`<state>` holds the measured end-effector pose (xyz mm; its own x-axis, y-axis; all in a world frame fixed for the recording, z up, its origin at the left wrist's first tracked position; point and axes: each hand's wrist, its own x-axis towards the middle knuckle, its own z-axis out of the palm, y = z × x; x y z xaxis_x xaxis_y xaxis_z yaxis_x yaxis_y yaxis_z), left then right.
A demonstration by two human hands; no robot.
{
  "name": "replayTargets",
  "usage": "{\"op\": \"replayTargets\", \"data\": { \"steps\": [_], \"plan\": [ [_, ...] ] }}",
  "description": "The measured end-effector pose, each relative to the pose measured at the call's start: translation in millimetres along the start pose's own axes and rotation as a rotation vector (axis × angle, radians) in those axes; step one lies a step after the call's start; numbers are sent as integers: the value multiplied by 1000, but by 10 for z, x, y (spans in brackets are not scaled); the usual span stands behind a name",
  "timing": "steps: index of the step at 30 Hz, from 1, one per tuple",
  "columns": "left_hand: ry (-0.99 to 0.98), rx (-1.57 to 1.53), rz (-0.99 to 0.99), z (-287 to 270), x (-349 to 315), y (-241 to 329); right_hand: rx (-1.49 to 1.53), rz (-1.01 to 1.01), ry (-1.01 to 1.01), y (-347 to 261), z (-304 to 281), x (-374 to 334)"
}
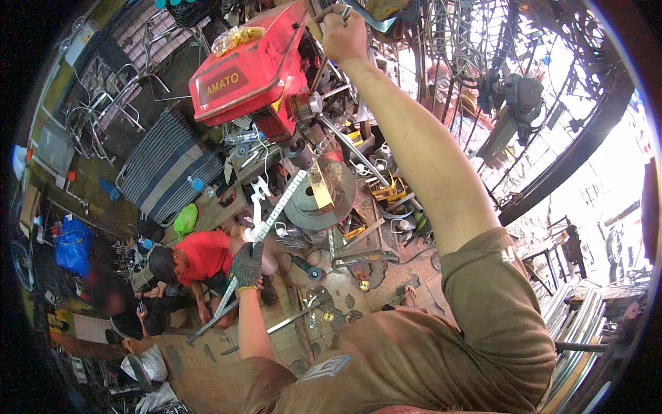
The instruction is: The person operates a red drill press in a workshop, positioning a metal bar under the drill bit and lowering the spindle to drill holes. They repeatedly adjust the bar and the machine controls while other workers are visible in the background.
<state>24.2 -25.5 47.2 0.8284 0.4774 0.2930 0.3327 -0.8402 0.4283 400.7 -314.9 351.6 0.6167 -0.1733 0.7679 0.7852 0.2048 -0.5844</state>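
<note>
My left hand point(246, 265), in a dark knitted glove, is closed round a long pale metal bar point(281, 202) with a row of holes. The bar slants from lower left up to the round table point(298, 212) of a red drill press point(252, 79). Its upper end lies beneath the chuck point(298, 153), beside a wooden block point(321, 188) on that table. My bare right hand point(343, 34) is raised beside the press's head. Its fingers are curled round something I cannot make out, with a small metal end showing at the top.
A person in a red shirt point(207, 257) crouches near the bar's lower part, with another person point(141, 310) further left. On the floor lie an angle grinder point(308, 269) and a metal bar point(276, 328). Cluttered tools point(389, 193) fill a bench; metal lengths point(576, 334) stand at right.
</note>
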Motion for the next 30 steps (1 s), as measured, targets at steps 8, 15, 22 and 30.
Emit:
{"op": "replayTargets", "data": {
  "steps": [8, 15, 22, 30],
  "plan": [
    [-221, 58, 191, -475, 161, 98, 27, -9, 14, 83, 26, 12],
    [-319, 182, -85, -1043, 297, 613, -318, -84, -13, 122, 6, -1],
    [-122, 166, -3, -767, 8, 487, -76, -90, 1, 62, -9, 20],
    [15, 122, -43, 32, -373, 319, -450, -278, 36, 79, -14, -39]
  ]
}}
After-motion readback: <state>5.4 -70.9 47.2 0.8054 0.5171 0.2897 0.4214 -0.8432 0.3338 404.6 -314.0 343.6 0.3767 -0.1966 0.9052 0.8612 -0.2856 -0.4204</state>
